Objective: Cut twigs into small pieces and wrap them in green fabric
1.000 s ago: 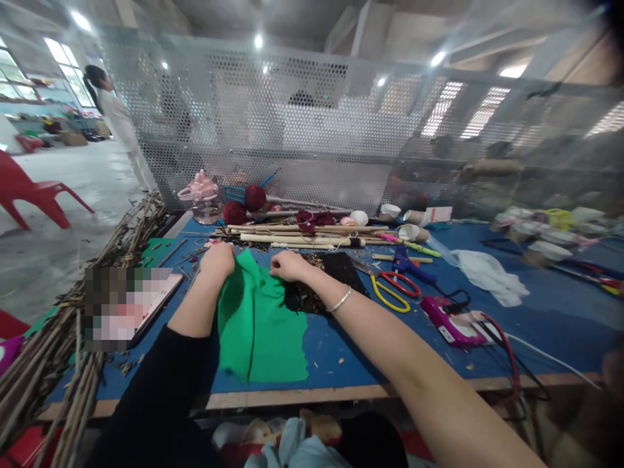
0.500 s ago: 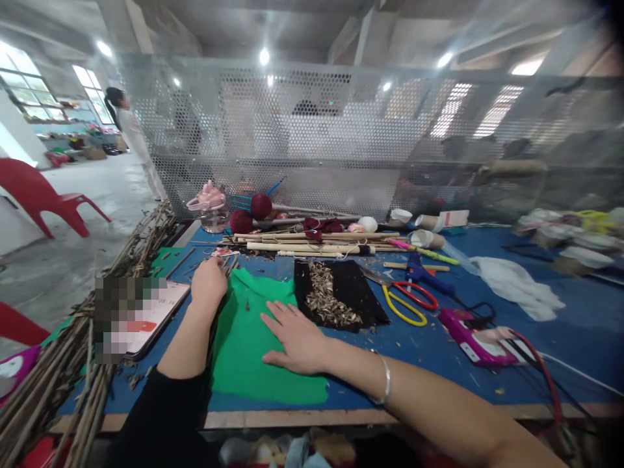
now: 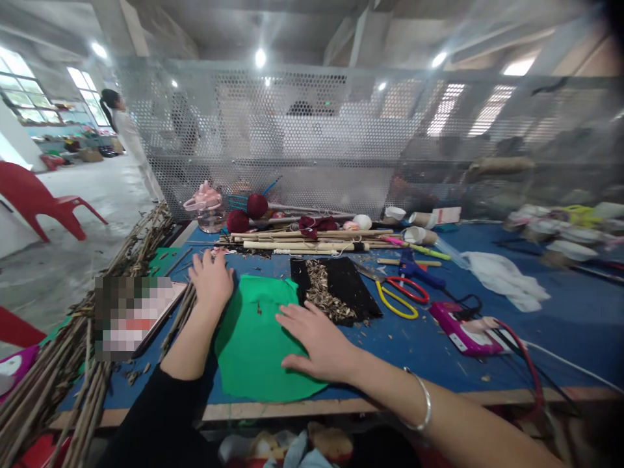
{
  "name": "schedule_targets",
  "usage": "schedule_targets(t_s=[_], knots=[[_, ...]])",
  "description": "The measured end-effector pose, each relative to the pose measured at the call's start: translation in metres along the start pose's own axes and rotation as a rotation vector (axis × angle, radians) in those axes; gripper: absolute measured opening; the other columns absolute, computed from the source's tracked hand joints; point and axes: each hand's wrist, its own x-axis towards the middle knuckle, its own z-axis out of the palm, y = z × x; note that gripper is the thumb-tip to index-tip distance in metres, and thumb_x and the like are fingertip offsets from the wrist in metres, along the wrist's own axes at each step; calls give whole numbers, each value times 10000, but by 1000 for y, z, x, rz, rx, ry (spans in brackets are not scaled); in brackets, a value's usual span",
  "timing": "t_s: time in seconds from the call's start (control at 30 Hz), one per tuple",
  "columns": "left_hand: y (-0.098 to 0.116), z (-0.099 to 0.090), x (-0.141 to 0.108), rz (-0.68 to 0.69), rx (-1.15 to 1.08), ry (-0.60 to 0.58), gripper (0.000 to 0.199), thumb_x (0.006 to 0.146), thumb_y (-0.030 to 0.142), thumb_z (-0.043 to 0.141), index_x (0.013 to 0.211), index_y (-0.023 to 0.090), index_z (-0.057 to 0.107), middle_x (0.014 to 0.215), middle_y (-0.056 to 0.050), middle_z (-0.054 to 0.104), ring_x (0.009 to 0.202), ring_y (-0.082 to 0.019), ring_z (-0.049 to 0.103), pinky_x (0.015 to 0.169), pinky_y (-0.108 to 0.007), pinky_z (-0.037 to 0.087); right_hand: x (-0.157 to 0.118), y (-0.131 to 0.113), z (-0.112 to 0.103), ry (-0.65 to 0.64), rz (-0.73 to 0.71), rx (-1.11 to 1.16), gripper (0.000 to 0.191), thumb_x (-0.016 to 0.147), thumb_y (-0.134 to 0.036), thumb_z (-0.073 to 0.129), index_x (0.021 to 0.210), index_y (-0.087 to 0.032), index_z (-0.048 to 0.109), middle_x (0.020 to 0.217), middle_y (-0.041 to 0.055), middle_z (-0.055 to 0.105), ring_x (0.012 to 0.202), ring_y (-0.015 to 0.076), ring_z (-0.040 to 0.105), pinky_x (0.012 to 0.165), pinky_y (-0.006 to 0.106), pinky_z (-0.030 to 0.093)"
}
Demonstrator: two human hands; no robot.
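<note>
A green piece of fabric (image 3: 253, 354) lies spread on the blue tabletop, with a small dark brown fragment (image 3: 259, 307) on it. My right hand (image 3: 319, 344) is open over the fabric's right side, fingers stretched out to the left. At the fabric's upper left edge is my left hand (image 3: 211, 281), also open, its fingers apart and pointing away from me. A few thin dry sticks (image 3: 181, 315) lie beside my left wrist, partly hidden by it. Beyond my right hand, dry plant shreds (image 3: 324, 296) are heaped on a black cloth (image 3: 358, 286).
A long bundle of dry stalks (image 3: 53, 364) and a phone (image 3: 156, 315) are on the left. To the right lie scissors (image 3: 397, 302), a blue glue gun (image 3: 419, 273) and a magenta power box (image 3: 461, 331) with cables. A perforated metal screen (image 3: 302, 149) stands behind.
My left hand has let go of the thin sticks, which now lie left of the fabric, and its fingers have spread. The fabric's top edge lies flatter. My right hand has shifted slightly right.
</note>
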Motion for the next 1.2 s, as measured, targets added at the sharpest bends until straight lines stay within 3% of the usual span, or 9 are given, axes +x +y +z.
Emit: schedule_targets(t_s=[0.1, 0.2, 0.3, 0.4, 0.63, 0.73, 0.87, 1.03, 1.2], knots=[[39, -16, -1, 242, -275, -209, 316, 824, 312, 450, 1036, 160, 628, 1051, -110, 651, 977, -229, 586, 870, -326, 429, -13, 27, -22, 349, 227, 14, 527, 845, -549, 404, 1199, -174, 510, 1197, 122, 561, 1109, 237, 493, 960, 385, 354], [85, -21, -5, 364, -364, -366, 318, 835, 357, 428, 945, 172, 663, 928, -86, 694, 871, -197, 623, 797, -269, 448, -25, 66, -44, 582, 637, -13, 470, 843, -523, 397, 1058, -134, 548, 949, 125, 613, 872, 225, 569, 765, 339, 442], [121, -16, -5, 355, -194, -471, 442, 779, 501, 474, 892, 126, 677, 913, -165, 684, 871, -256, 629, 755, -311, 458, -29, 90, -54, 506, 775, -90, 482, 783, -564, 472, 1003, -143, 553, 864, 98, 602, 774, 211, 565, 682, 307, 423], [137, -6, 1, 400, -70, -609, 488, 658, 538, 597, 872, 108, 684, 920, -192, 676, 840, -276, 631, 698, -306, 462, -22, 96, -50, 352, 726, -93, 469, 718, -530, 584, 1010, -164, 562, 866, 75, 607, 742, 184, 561, 643, 269, 397], [129, 6, 13, 534, -140, -752, 234, 720, 348, 539, 663, 176, 687, 632, -43, 661, 637, -154, 593, 575, -218, 399, -16, 108, -47, 284, 665, 41, 280, 811, -442, 497, 884, -198, 614, 735, 8, 612, 672, 138, 553, 607, 230, 381], [122, 5, 10, 506, -278, -677, 253, 724, 349, 504, 668, 169, 673, 621, -36, 642, 595, -152, 562, 539, -233, 372, -35, 126, -57, 253, 759, -113, 281, 855, -361, 444, 1009, -174, 588, 932, 80, 624, 859, 183, 569, 731, 260, 399], [109, -2, 1, 398, -510, -514, 288, 741, 394, 475, 663, 169, 637, 615, -23, 623, 576, -148, 532, 538, -239, 360, -64, 141, -63, 34, 962, -332, 440, 786, -236, 538, 1214, -152, 479, 1144, 169, 534, 1045, 271, 515, 820, 332, 389], [91, -9, -12, 233, -725, -403, 314, 766, 436, 455, 712, 165, 603, 601, 8, 585, 543, -117, 481, 517, -219, 346, -78, 137, -58, 33, 1045, -416, 496, 839, -407, 458, 1282, -187, 409, 1169, 177, 500, 1077, 320, 483, 812, 403, 397], [82, -10, -25, 193, -798, -364, 329, 773, 462, 463, 721, 165, 594, 575, 21, 549, 525, -104, 446, 504, -211, 333, -82, 144, -65, -5, 1108, -384, 463, 835, -270, 434, 1289, -187, 396, 1184, 174, 496, 1021, 298, 536, 769, 361, 409]])
